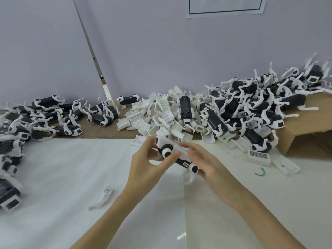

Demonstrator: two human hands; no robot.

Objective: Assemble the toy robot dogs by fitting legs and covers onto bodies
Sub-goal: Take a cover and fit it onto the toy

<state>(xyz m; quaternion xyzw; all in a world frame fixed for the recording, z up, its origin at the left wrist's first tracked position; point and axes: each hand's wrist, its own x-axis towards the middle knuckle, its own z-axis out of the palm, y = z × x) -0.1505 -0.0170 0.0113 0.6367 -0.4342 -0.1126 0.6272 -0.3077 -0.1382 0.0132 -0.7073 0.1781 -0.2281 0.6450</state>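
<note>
Head view: both forearms enter from the lower edge and converge at frame centre. The left hand [150,163] holds the toy dog body [173,152] from the lower left, index finger extended along its near side below the black-and-white front joint, remaining fingers curled behind it. The right hand [209,166] holds the same body from the right, fingers spread slightly and laid over the white cover on top, lower fingers curled beside the rear joint; thumb position cannot be determined. The body is held above the white table sheet [71,168], tilted from upper left to lower right, with one white leg hanging below its rear joint.

A loose white leg [103,198] lies flat on the sheet at lower left of centre. A small green tie [260,172] lies on the sheet at right. Beyond the hands, at centre frame, is a heap of white covers [152,114]. A pile of legged dog bodies [251,105] rises on cardboard [301,126] toward the upper right. Further dog units [45,115] lie along the left edge, against the pale wall [161,51]
</note>
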